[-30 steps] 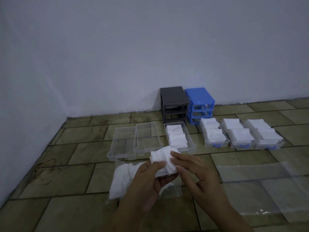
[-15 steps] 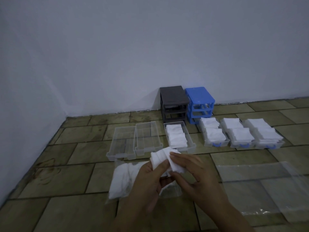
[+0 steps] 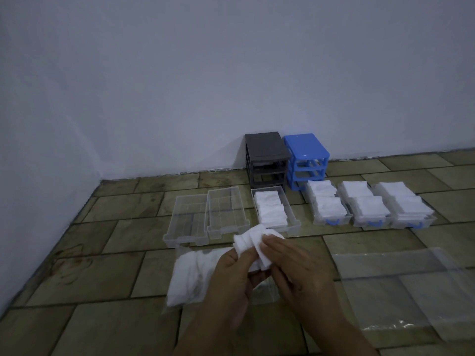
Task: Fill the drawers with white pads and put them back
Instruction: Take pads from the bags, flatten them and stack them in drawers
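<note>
Floor: tiled floor (image 3: pixel 108 273) lying under everything.
Hands: left hand (image 3: pixel 231 281) and right hand (image 3: pixel 298 268) both pinching white pads (image 3: pixel 253 240).
Next: dropping pads into empty drawer (image 3: pixel 226 214) at eleven o'clock.

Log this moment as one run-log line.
left hand: holds white pads | right hand: pinches same pads | clear drawers: two unfilled | third drawer: filled

- Your left hand (image 3: pixel 228 283) and right hand (image 3: pixel 298 268) hold a bunch of pads (image 3: pixel 250 240) just in front of the drawer row.
- Two unfilled drawers (image 3: pixel 205 217) sit left of a drawer with pads in it (image 3: pixel 273 210); three more filled drawers (image 3: pixel 370 208) lie to its right.
- Two drawer frames (image 3: pixel 285 160) stand side by side against the wall, behind the row.
- A bag of pads (image 3: pixel 191 278) lies under your left hand; a flat plastic sheet (image 3: pixel 411 291) lies to your right.
</note>
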